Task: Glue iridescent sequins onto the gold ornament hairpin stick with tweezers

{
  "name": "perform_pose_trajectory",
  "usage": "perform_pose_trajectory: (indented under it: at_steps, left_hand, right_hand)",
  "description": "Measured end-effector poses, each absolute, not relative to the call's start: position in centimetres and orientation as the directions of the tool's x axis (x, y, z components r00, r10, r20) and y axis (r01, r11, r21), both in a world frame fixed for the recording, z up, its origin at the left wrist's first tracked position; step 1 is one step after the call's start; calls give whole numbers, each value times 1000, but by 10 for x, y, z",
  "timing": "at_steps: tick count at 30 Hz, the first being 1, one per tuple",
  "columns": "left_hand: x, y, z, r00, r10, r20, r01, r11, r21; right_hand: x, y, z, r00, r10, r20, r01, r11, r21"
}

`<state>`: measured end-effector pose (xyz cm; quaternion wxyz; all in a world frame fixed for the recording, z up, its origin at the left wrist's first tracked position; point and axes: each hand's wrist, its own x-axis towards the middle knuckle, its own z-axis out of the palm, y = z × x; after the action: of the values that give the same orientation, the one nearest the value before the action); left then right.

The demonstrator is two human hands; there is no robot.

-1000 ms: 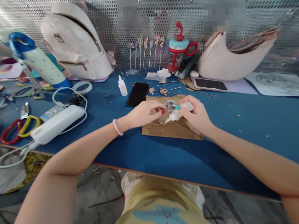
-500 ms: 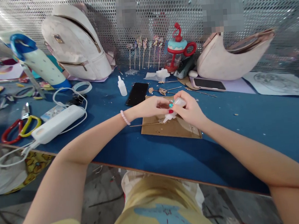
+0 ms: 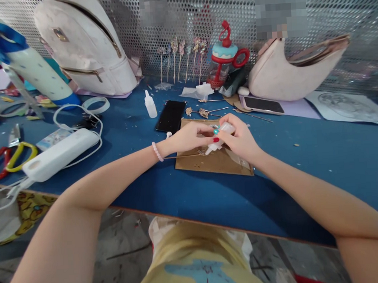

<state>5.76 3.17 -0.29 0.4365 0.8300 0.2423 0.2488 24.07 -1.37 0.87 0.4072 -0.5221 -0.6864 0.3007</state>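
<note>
Both of my hands meet over a piece of brown cardboard (image 3: 216, 167) on the blue table. My right hand (image 3: 240, 138) is closed around a small white squeeze bottle (image 3: 224, 133), its nozzle tilted down to the left. My left hand (image 3: 193, 137) has its fingers pressed together against the bottle's left side. Just below the nozzle, a thin stick (image 3: 183, 156) with a small metallic ornament at its tip lies on the cardboard. A second white bottle (image 3: 150, 104) stands behind my left wrist, beside a black phone (image 3: 171, 116).
Ornamented sticks (image 3: 204, 112) lie behind the cardboard. Farther back are a red-handled cup (image 3: 224, 51), a white backpack (image 3: 87, 49) and a cream handbag (image 3: 287, 73). At left are a white power strip (image 3: 60, 155), scissors (image 3: 16, 145) and a blue-and-white bottle (image 3: 40, 73).
The view has shifted slightly, so objects at left appear farther left. My hands and the bottle hold nearly the same pose over the cardboard. A small white piece now shows behind my left wrist.
</note>
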Motion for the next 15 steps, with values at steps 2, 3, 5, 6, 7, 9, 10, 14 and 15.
perform_pose_trajectory:
  at_steps: [2, 3, 5, 6, 7, 9, 10, 14, 15]
  left_hand:
    - [57, 31, -3, 756, 623, 202, 190, -504, 843]
    - [57, 30, -3, 753, 626, 201, 196, -505, 841]
    - [57, 30, -3, 747, 633, 201, 209, -511, 834]
    - [57, 30, -3, 746, 634, 202, 214, -515, 830]
    - [57, 30, -3, 747, 634, 202, 216, -518, 828]
    - [57, 30, -3, 751, 629, 202, 210, -517, 830]
    - [57, 30, -4, 753, 626, 202, 204, -515, 833]
    - [56, 31, -5, 752, 622, 216, 189, -518, 834]
    - [56, 31, -6, 751, 623, 218, 190, -521, 832]
  right_hand:
    - [240, -14, 9, -120, 961, 249, 481, 276, -832]
    - [240, -14, 9, -120, 961, 249, 484, 276, -830]
    - [239, -14, 9, -124, 962, 244, 486, 273, -830]
    - [239, -14, 9, -124, 963, 240, 484, 270, -832]
    - [239, -14, 9, -123, 964, 236, 483, 265, -834]
    - [239, -14, 8, -122, 966, 229, 483, 259, -836]
    - [239, -14, 8, -122, 967, 225, 483, 256, -837]
    - [239, -13, 6, -127, 968, 215, 474, 250, -844]
    - [239, -13, 6, -127, 968, 217, 475, 251, -843]
